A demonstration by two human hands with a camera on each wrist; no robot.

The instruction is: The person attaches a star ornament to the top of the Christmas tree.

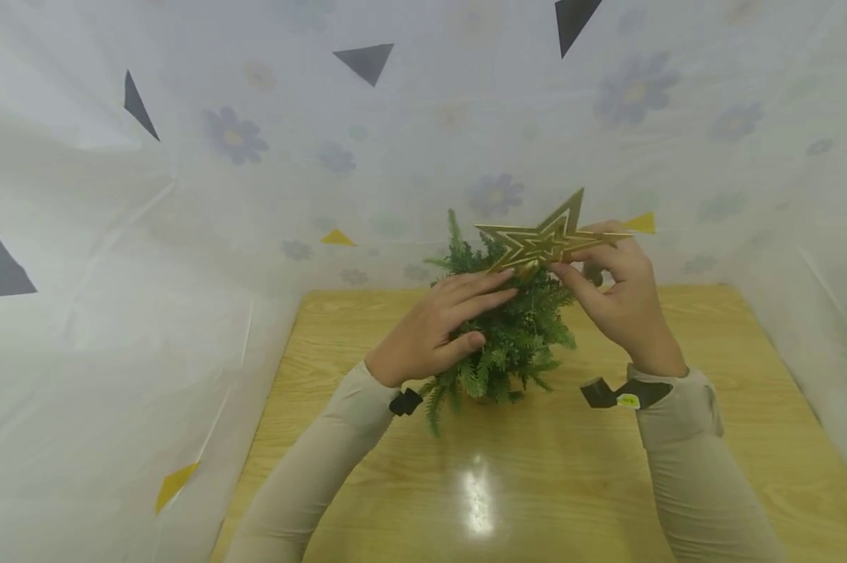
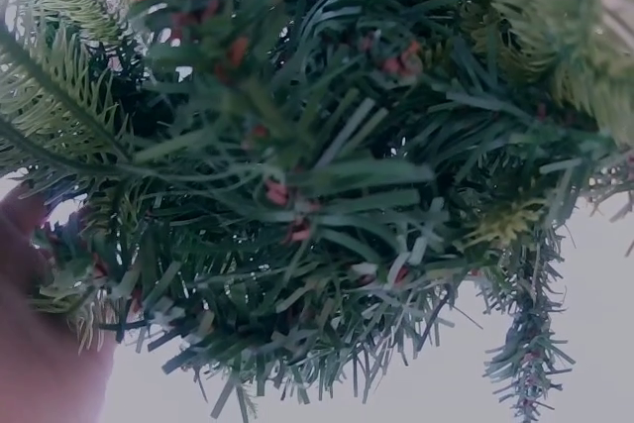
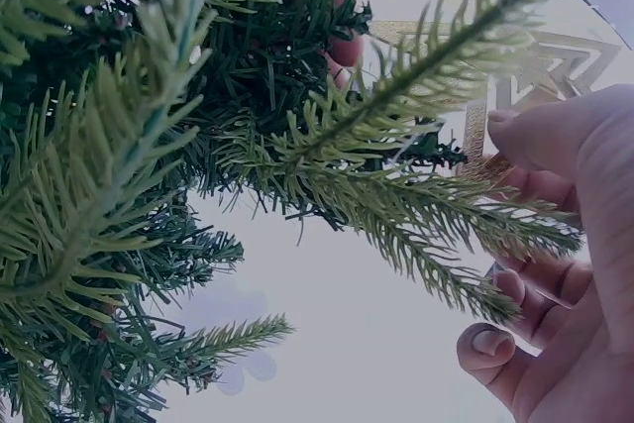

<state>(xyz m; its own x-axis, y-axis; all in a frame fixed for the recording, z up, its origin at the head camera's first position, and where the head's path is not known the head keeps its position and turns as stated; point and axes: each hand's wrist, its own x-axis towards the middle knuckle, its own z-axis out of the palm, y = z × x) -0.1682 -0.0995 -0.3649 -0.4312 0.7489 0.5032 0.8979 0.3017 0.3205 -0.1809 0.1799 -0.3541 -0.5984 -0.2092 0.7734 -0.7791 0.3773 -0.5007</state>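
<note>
A small artificial Christmas tree (image 1: 507,360) stands on the table, its green branches filling most of the left wrist view. At its top sits a gold star (image 1: 546,241) with nested cut-out outlines, tilted. My right hand (image 1: 623,293) pinches the star's lower right part between thumb and fingers; the right wrist view shows the thumb (image 3: 555,131) against the star's gold edge. My left hand (image 1: 444,324) lies over the tree's left side with fingers extended, fingertips right at the star's base. Branches hide part of the left hand in its wrist view.
The wooden table (image 1: 395,485) extends around the tree, with a bright light reflection in front. White translucent sheeting (image 1: 409,141) with flowers and dark and yellow triangles encloses the back and sides. Each wrist wears a black camera mount (image 1: 599,393).
</note>
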